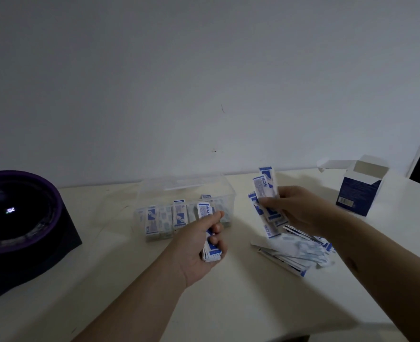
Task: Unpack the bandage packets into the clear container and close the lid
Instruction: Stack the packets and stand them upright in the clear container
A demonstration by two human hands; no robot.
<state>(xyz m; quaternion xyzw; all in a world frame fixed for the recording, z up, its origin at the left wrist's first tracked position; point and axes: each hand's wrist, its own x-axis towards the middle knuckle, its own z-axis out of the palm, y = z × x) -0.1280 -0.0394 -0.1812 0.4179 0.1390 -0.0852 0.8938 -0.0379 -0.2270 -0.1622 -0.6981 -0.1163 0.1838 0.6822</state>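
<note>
Nearest, the left hand point(204, 245) has its grip closed around a squared stack of bandage packets point(210, 254), thumb pressed on the top edge. These look light, thin and slick, so a stack likely fans or slips unless pinched across its flat faces near the middle. A loose heap of packets point(295, 253) lies on the worktop point(105, 280) under the right hand point(295, 211), whose grip pinches a splayed fan of packets. Beyond the left hand, the clear container point(184, 193) holds upright rows, its lid not visible. Farther right stands the opened blue carton point(358, 191).
</note>
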